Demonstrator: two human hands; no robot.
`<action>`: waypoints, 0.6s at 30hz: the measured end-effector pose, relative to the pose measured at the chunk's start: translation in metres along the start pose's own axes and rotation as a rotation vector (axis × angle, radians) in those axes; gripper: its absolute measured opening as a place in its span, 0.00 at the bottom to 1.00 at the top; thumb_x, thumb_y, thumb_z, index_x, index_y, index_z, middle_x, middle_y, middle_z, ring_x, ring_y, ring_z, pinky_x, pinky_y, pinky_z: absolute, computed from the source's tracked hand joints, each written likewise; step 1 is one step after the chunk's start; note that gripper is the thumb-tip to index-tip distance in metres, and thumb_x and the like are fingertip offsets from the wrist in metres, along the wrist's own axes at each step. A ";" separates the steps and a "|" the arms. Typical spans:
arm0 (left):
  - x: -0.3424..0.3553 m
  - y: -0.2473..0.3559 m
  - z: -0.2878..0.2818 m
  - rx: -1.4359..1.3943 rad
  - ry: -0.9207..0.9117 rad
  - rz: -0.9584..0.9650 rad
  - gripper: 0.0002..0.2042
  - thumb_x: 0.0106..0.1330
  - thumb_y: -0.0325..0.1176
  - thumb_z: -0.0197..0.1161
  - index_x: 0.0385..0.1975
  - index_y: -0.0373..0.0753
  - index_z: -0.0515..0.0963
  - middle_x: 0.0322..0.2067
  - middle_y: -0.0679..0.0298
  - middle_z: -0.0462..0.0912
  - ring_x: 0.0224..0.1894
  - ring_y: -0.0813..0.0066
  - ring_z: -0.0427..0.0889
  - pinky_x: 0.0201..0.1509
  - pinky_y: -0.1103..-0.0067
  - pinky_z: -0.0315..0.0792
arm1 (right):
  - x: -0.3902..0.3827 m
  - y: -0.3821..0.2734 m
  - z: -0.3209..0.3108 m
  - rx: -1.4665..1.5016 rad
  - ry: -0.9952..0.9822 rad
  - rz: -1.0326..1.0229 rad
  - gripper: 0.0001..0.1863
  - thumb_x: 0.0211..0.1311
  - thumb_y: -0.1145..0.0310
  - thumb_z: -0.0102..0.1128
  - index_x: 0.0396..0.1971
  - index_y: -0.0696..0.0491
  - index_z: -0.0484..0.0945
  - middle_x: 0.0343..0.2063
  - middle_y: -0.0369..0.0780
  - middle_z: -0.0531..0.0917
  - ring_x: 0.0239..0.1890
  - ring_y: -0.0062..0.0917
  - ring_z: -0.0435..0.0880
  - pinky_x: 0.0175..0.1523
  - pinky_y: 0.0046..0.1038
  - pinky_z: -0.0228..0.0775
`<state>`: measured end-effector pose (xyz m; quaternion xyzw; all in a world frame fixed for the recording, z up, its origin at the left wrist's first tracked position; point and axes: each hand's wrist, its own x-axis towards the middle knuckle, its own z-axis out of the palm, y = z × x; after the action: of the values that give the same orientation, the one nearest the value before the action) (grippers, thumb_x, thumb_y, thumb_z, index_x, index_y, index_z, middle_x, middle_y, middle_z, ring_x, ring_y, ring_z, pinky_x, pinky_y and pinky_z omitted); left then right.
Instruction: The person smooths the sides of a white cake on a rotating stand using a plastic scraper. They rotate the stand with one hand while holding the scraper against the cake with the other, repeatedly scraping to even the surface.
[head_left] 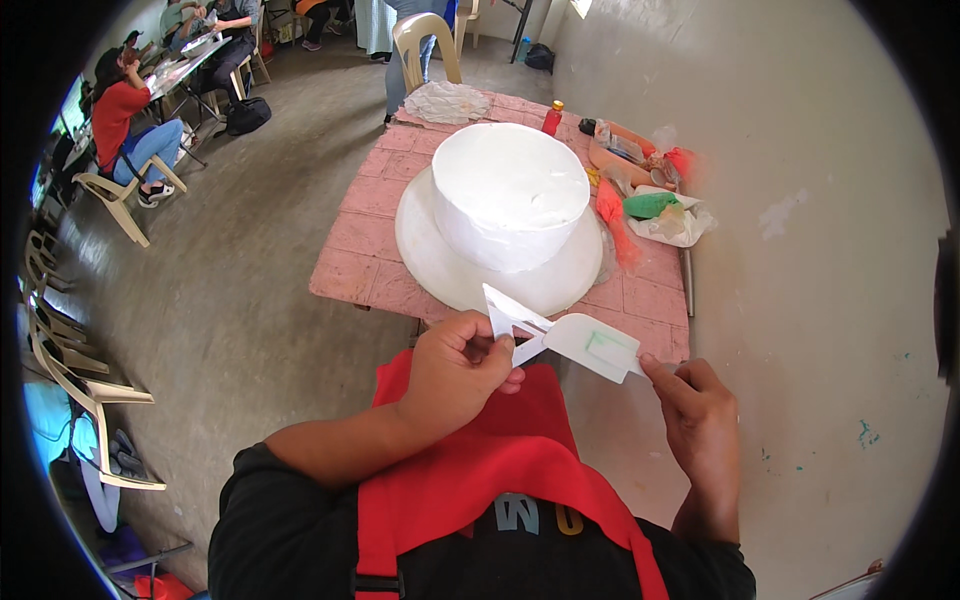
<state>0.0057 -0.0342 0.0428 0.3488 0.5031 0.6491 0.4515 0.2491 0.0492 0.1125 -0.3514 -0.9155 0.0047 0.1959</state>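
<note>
My left hand [458,372] pinches a white triangular plastic scraper [497,311], right hand [697,405] grips a white flat-bladed spatula [590,347] pointing left — round white-frosted cake [510,200] sits dead ahead, left hand's closer.

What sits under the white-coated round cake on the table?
A round white board shows around the base of the cake, over the pink brick-patterned tabletop. The cake covers the board's middle; whatever directly supports the board is hidden.
</note>
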 end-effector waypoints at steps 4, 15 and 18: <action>-0.001 -0.006 0.000 0.008 -0.019 0.004 0.05 0.67 0.22 0.53 0.38 0.29 0.72 0.33 0.56 0.81 0.29 0.75 0.83 0.32 0.79 0.83 | -0.001 0.000 0.005 0.011 0.001 -0.005 0.26 0.48 0.82 0.61 0.47 0.41 0.81 0.21 0.37 0.73 0.20 0.28 0.75 0.23 0.30 0.68; -0.002 -0.016 0.006 0.026 -0.062 -0.002 0.04 0.65 0.19 0.53 0.37 0.31 0.72 0.32 0.59 0.80 0.31 0.77 0.83 0.34 0.80 0.83 | -0.001 -0.008 0.012 0.048 -0.003 -0.010 0.26 0.48 0.82 0.61 0.48 0.43 0.81 0.21 0.38 0.72 0.20 0.28 0.74 0.24 0.29 0.69; -0.002 -0.018 0.008 0.044 -0.078 0.007 0.03 0.64 0.19 0.53 0.36 0.32 0.72 0.32 0.59 0.80 0.31 0.77 0.83 0.34 0.80 0.83 | -0.001 -0.011 0.011 0.050 -0.002 -0.011 0.26 0.47 0.82 0.61 0.48 0.43 0.81 0.21 0.38 0.72 0.20 0.28 0.74 0.24 0.29 0.69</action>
<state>0.0176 -0.0315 0.0273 0.3854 0.4981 0.6255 0.4606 0.2390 0.0420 0.1037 -0.3412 -0.9173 0.0268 0.2035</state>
